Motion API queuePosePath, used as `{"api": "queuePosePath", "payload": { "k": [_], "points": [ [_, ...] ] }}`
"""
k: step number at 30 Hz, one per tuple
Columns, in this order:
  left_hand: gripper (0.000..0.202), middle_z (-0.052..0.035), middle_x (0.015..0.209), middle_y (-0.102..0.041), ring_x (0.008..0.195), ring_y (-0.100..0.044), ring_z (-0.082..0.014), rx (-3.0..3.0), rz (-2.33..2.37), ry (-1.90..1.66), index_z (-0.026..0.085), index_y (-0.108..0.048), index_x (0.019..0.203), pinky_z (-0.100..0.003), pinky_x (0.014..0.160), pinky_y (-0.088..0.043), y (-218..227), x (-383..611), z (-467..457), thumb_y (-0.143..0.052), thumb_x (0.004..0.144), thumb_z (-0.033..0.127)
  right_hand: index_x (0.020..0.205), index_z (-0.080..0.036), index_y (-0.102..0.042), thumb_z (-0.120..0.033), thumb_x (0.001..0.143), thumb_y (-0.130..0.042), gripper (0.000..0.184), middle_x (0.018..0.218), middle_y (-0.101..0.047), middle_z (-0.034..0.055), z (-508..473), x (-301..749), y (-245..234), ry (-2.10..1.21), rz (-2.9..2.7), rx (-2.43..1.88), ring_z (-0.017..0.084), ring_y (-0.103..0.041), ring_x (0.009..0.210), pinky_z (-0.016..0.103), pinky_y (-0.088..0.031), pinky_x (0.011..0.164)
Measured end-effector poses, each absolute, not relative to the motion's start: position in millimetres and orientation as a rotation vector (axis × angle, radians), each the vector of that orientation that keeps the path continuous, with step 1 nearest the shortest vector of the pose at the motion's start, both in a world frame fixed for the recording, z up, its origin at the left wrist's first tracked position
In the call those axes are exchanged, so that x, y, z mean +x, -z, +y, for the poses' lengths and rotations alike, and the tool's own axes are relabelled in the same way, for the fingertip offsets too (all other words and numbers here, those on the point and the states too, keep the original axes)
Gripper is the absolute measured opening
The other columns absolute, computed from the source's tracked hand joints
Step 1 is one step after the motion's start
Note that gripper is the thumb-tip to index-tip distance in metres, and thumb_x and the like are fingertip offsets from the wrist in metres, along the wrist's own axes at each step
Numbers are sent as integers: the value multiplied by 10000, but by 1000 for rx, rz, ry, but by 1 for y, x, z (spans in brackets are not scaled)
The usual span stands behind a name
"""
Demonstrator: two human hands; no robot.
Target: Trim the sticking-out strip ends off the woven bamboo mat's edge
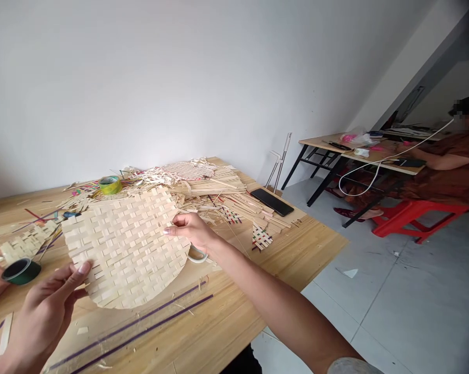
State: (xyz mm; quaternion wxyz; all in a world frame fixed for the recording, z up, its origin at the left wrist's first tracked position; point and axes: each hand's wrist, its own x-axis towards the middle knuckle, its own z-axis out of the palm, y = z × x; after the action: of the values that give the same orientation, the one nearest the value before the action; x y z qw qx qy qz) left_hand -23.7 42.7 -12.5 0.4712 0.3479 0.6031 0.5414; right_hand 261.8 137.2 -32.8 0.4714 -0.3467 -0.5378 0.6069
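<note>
A pale woven bamboo sheet [129, 244] is held up off the table, tilted toward me, with a rounded lower edge. My left hand [49, 306] pinches its lower left edge, thumb on the front face. At the right edge, my right hand [190, 231] grips the sheet with the thumb in front and the other fingers partly hidden. Just below that hand, part of a white ring [197, 255], perhaps a tape roll, shows from behind the sheet. Two purple strips [152, 332] lie on the table beneath.
Loose bamboo strips [219, 182] pile up at the back of the table [297, 259]. A yellow tape roll [110, 185], a dark green tape roll [22, 271], a black phone [272, 201] and small woven scraps [261, 237] lie around. A person [445, 161] sits at another table by a red stool [421, 215].
</note>
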Motion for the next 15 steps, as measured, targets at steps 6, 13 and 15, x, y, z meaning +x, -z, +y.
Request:
{"api": "queuePosePath", "payload": {
  "k": [6,13,15],
  "points": [
    [514,25,646,-600,628,-539,-129,928,1453,-1317,222,-758,622,-158,490,-515,16,-27,42,-994,369,602,631,-166,-667,-458,525,-959,427,614,-570,-54,140,262,35,-1459,-1302,-845,111,-492,632,273,-363,659],
    [443,9,773,-734,766,-733,-218,1033,1558,-1526,253,-753,659,-265,722,-665,21,-67,51,-916,558,653,784,-181,-742,-390,565,-935,359,798,-714,3,158,296,29,-1306,-1083,-817,188,-632,781,335,-479,800],
    [466,5,778,-742,783,-740,-228,1115,1612,-1492,262,-761,680,-269,746,-656,23,-68,51,-879,574,700,687,-190,-693,-416,585,-924,339,734,-680,-8,157,298,26,-1234,-1114,-831,175,-605,749,329,-471,793]
  ]
}}
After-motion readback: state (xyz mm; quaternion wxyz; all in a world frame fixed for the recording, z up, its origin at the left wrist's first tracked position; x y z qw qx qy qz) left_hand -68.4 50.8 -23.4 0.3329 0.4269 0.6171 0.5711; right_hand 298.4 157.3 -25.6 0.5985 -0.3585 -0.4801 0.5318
